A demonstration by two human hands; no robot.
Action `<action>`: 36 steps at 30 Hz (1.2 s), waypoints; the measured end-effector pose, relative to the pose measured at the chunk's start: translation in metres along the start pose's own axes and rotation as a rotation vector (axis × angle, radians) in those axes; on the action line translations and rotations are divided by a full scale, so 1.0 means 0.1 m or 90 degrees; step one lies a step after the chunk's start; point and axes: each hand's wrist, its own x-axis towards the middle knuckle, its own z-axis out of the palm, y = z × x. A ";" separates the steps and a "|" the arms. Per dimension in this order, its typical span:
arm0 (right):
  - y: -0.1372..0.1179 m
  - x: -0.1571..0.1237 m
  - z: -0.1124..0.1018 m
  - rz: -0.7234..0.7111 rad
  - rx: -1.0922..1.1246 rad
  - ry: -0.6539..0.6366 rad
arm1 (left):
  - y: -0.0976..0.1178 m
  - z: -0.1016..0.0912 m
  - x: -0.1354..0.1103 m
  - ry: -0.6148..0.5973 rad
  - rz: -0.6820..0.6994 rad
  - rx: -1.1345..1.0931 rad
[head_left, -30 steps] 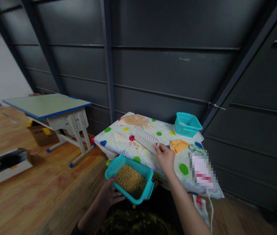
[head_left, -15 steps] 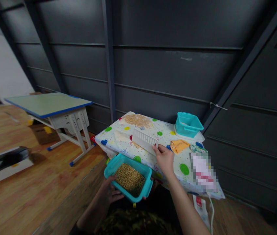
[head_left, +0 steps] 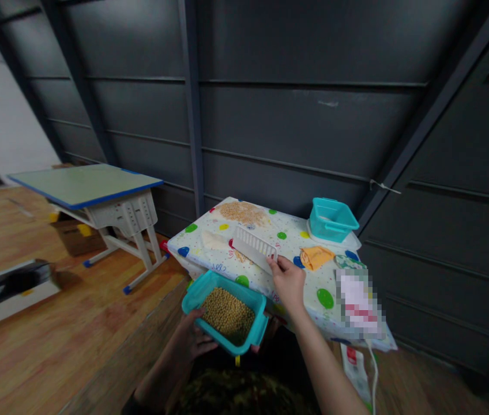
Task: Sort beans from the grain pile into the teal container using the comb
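My left hand (head_left: 196,339) grips the near left side of a teal plastic tub (head_left: 207,282), its thumb over the rim. Tan soybeans (head_left: 229,311) fill the tub's bottom. The tub is held just off the table's near edge. Between the thumb and fingers of my right hand (head_left: 288,282) is the near right end of a white slotted plastic strip (head_left: 253,248), tilted above the tablecloth (head_left: 325,298). Some beans (head_left: 242,257) lie by the strip's lower edge, a pale powdery patch (head_left: 216,241) left of them. Farther back spreads a larger pile of tan grains (head_left: 242,213).
A second teal tub (head_left: 334,219) stands on a white lid at the back right. An orange cloth (head_left: 316,257) and a green patterned item (head_left: 350,263) lie in front of it. A white cable (head_left: 374,369) hangs at the right. A green-topped desk (head_left: 89,183) stands left.
The tub of soybeans and my left hand have shifted very slightly left. My right hand has also moved a touch left, still holding the strip.
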 end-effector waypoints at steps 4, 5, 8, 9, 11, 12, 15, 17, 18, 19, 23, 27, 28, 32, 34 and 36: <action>0.01 -0.03 0.03 -0.005 -0.004 0.006 | 0.00 -0.01 0.00 0.001 0.020 0.006; 0.00 -0.04 0.03 -0.006 -0.004 0.009 | 0.00 -0.01 0.00 0.001 0.023 0.005; -0.03 -0.05 0.02 -0.012 -0.011 0.013 | 0.00 -0.03 0.00 -0.010 0.027 0.002; -0.05 -0.05 0.02 -0.014 -0.014 0.014 | -0.01 -0.03 0.01 -0.015 0.026 -0.001; -0.07 -0.06 0.01 -0.016 -0.016 0.016 | -0.01 -0.04 0.02 -0.010 0.020 -0.008; -0.09 -0.06 0.01 -0.017 -0.016 0.014 | -0.01 -0.05 0.03 -0.003 0.013 -0.012; -0.11 -0.08 0.02 -0.025 -0.018 -0.001 | -0.01 -0.04 0.03 -0.003 0.015 -0.012; -0.12 -0.11 0.02 -0.030 -0.021 -0.006 | 0.01 -0.03 0.02 0.001 0.022 -0.007; -0.12 -0.12 0.01 -0.031 -0.021 -0.006 | 0.01 -0.03 0.02 0.006 0.020 -0.004; -0.12 -0.12 0.01 -0.031 -0.020 -0.005 | 0.02 -0.02 0.01 0.015 0.015 -0.001; -0.11 -0.15 -0.02 -0.021 -0.006 -0.011 | 0.03 -0.03 -0.01 0.023 0.019 -0.008; -0.08 -0.18 -0.04 -0.015 0.010 -0.016 | 0.01 -0.04 -0.02 0.005 0.036 0.004; -0.08 -0.18 -0.04 -0.015 0.011 -0.013 | 0.01 -0.04 -0.02 0.007 0.034 0.009; -0.04 -0.20 -0.05 -0.001 0.023 -0.011 | 0.00 -0.03 -0.03 0.024 0.037 0.014; -0.03 -0.22 -0.06 0.009 0.035 -0.017 | 0.00 -0.03 -0.02 0.030 0.040 0.013; -0.03 -0.24 -0.07 0.021 0.046 -0.019 | 0.01 -0.03 -0.01 0.034 0.031 0.010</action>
